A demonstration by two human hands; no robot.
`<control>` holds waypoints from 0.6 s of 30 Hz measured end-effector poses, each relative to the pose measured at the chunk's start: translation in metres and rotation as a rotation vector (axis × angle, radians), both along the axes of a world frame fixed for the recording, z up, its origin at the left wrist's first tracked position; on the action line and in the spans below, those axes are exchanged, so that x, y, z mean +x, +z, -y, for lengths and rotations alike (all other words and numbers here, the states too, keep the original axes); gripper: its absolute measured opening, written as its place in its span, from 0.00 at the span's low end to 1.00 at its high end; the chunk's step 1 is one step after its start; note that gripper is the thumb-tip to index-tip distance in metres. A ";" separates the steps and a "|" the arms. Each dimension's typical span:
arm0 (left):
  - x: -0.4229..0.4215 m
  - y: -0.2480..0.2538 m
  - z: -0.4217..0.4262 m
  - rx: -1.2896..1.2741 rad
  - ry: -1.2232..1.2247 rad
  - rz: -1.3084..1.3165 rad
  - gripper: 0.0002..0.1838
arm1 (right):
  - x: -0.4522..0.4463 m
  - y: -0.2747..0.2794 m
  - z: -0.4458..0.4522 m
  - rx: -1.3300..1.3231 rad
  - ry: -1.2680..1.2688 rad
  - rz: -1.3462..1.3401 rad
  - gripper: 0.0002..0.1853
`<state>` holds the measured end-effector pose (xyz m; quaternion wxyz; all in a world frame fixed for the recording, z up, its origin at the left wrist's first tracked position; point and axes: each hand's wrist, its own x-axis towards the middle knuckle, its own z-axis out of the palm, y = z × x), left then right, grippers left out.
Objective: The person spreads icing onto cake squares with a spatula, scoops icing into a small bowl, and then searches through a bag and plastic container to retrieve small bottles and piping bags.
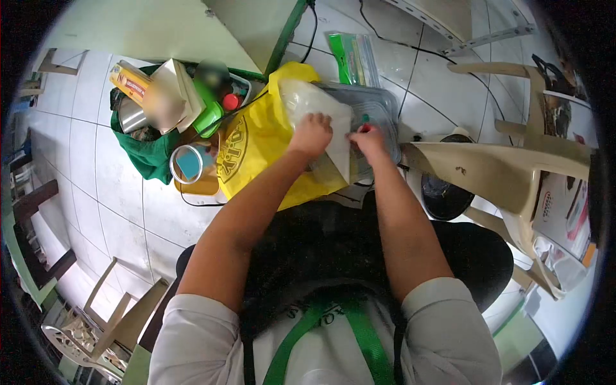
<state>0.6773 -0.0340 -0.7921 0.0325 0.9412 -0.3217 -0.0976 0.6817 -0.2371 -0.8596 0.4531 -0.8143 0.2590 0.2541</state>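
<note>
A flat white plastic packet [330, 117] lies partly inside a yellow plastic bag [256, 138] on the floor in front of me. My left hand [312, 135] rests on the packet with its fingers curled down on it. At the packet's right edge, my right hand [370, 142] is closed in a pinch, its fingertips touching that edge. A small green bit shows just above the right hand, too small to name. Under and beside the packet sits a clear plastic container [382, 99], partly covered by the packet and the right hand.
A green cloth bag [144, 154] full of boxes and a metal pot stands left. Near it is a round white-rimmed container [186, 164]. Green-topped plastic packs [354, 59] lie beyond. A beige chair [487, 160] stands right, beside a black round object [446, 192]. Cables cross the tiles.
</note>
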 end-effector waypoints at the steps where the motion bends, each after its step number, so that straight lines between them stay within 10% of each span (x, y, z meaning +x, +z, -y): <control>1: -0.004 0.001 0.003 0.004 -0.006 0.003 0.11 | -0.008 -0.015 -0.002 -0.007 0.048 0.027 0.14; 3: -0.026 0.004 0.018 -0.135 -0.057 -0.331 0.15 | -0.010 0.013 -0.012 -0.199 0.099 0.024 0.14; 18: -0.089 -0.064 0.031 -0.375 -0.183 -0.152 0.11 | -0.018 0.001 -0.006 0.354 -0.165 -0.046 0.17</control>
